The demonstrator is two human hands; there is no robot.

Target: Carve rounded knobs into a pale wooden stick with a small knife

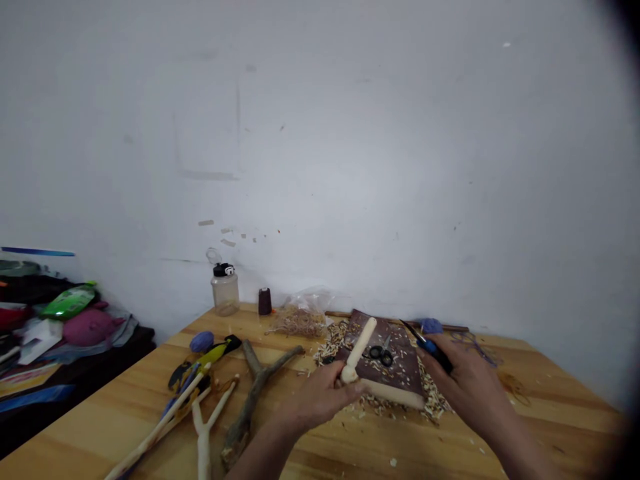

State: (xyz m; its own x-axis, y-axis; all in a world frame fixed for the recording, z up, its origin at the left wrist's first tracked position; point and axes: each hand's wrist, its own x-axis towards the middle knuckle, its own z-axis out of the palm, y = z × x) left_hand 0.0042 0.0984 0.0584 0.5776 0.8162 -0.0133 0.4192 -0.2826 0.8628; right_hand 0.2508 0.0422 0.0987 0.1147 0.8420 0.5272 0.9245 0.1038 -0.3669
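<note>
Held items: one pale, peeled wooden stick with a rounded knob (361, 348), knob end in the left grip (325, 398), fingers closed around it, free end raised over a dark brown rectangular sheet (406, 360). One knife with dark blade and blue-and-black handle (436, 353), clamped in the right grip (467, 379), blade towards the sheet, apart from the stick.

On the sheet: one pair of black-handled scissors (387, 359), just beside the stick, among cream and brown wood shavings (330, 348), which also spill past the sheet's edges. A pale band lies along its near edge; whether wood or rim, cannot tell.

To the left: one grey, bark-covered forked branch (259, 381); one pale peeled forked stick (203, 437); long pale sticks (150, 440); one yellow-and-black tool (217, 352), type unclear; one violet-blue yarn ball (202, 342).

Towards the back: one dark maroon thread cone (265, 303); one blue yarn bundle (431, 325), near the knife.

Surface and room: light wooden desk (120, 408), striped grain, against a whitish wall (350, 167) with scuffs and tape scraps. Far left, a dark side surface bearing a mixed heap, including a green packet (69, 301) and a pink soft object (93, 327).

Containers: one clear plastic jar with black lid (225, 295), contents indistinct; one clear plastic bag (313, 299) of thin tan strands (300, 321).
</note>
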